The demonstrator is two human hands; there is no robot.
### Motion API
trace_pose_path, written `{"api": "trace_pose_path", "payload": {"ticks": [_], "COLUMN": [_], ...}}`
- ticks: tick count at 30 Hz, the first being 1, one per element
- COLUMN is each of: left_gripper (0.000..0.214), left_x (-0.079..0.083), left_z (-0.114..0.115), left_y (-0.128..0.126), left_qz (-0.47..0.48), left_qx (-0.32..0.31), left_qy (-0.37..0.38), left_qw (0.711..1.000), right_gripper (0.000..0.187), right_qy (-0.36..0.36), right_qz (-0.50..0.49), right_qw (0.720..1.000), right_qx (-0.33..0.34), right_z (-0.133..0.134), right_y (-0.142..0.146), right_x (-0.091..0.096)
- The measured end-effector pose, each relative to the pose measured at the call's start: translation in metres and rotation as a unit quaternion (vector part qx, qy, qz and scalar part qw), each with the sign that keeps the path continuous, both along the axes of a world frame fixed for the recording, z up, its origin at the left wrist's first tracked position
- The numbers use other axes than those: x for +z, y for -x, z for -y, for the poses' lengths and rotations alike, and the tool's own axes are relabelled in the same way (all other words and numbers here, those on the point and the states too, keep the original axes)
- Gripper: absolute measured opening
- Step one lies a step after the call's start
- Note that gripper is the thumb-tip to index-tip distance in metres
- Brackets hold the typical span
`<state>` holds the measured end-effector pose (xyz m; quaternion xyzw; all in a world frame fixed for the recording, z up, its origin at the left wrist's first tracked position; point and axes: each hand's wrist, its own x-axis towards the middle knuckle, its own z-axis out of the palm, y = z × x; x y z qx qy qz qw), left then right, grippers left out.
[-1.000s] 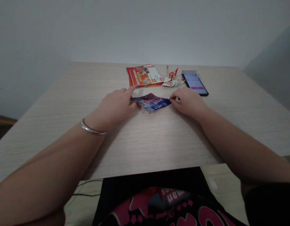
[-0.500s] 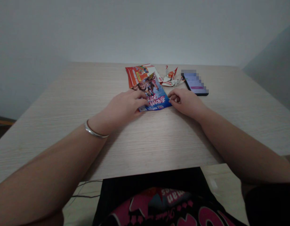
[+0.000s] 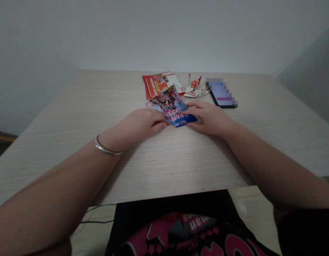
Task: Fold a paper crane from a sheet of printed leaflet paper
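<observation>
A blue printed leaflet [image 3: 172,105] with pictures of people and white-and-pink lettering lies on the table between my hands. At its lower left corner, the thumb and fingers of my left hand [image 3: 144,123] are pinched together on the paper. My right hand [image 3: 211,115] rests at the opposite side with its fingers stretched apart; one fingertip lies on the print and the thumb is by the lower right corner. Partly beneath the leaflet's upper edge is an orange and white printed paper [image 3: 156,84].
Beyond the leaflet stands a folded or crumpled red and white paper piece [image 3: 193,88]. To its right lies a phone [image 3: 223,97] with its screen lit and partly pixelated. The pale wooden table [image 3: 153,163] reaches back to a wall [image 3: 164,35].
My left hand has gone from lying over the leaflet to pinching its lower left corner. The leaflet has turned slightly. My right hand has spread from a pinch and moved left onto it.
</observation>
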<state>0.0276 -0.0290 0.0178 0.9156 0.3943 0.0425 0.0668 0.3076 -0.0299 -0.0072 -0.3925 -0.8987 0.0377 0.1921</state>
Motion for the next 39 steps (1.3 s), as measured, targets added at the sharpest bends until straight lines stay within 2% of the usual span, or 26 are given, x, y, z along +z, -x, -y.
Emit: {"api": "trace_pose_path", "payload": {"ticks": [5, 9, 19, 22, 26, 27, 30, 33, 39], "left_gripper": [0.040, 0.040, 0.033, 0.035, 0.039, 0.041, 0.045, 0.043, 0.042], "left_x": [0.001, 0.003, 0.008, 0.006, -0.007, -0.011, -0.018, -0.019, -0.013], "left_z": [0.000, 0.001, 0.003, 0.002, -0.002, -0.003, -0.002, -0.001, -0.005], "left_y": [0.001, 0.000, -0.003, -0.001, 0.001, 0.001, -0.002, -0.005, -0.005], "left_qz": [0.061, 0.083, 0.093, 0.056, 0.013, -0.001, -0.026, -0.024, 0.029], "left_qx": [-0.032, 0.005, 0.066, 0.034, -0.098, -0.114, -0.110, -0.107, -0.097], "left_qy": [0.044, 0.072, 0.051, 0.031, -0.021, -0.033, -0.066, -0.078, -0.033], "left_qw": [0.997, 0.994, 0.992, 0.997, 0.995, 0.993, 0.991, 0.991, 0.994], "right_gripper": [0.030, 0.033, 0.035, 0.033, 0.035, 0.036, 0.037, 0.036, 0.031], "right_qy": [0.005, -0.001, -0.001, -0.014, -0.024, -0.025, -0.030, -0.032, -0.036], "right_qz": [0.048, 0.084, 0.107, 0.096, 0.071, 0.070, 0.071, 0.079, 0.086], "right_qw": [0.999, 0.996, 0.994, 0.994, 0.995, 0.995, 0.995, 0.994, 0.993], "right_qx": [0.001, 0.017, 0.032, 0.041, 0.065, 0.067, 0.065, 0.069, 0.074], "right_z": [-0.002, -0.002, 0.001, 0.000, -0.001, -0.001, -0.002, -0.003, -0.003], "right_y": [0.002, 0.002, 0.001, 0.001, 0.004, 0.005, 0.007, 0.009, 0.009], "right_x": [-0.001, 0.002, 0.013, 0.010, 0.005, 0.004, 0.002, 0.001, 0.003]}}
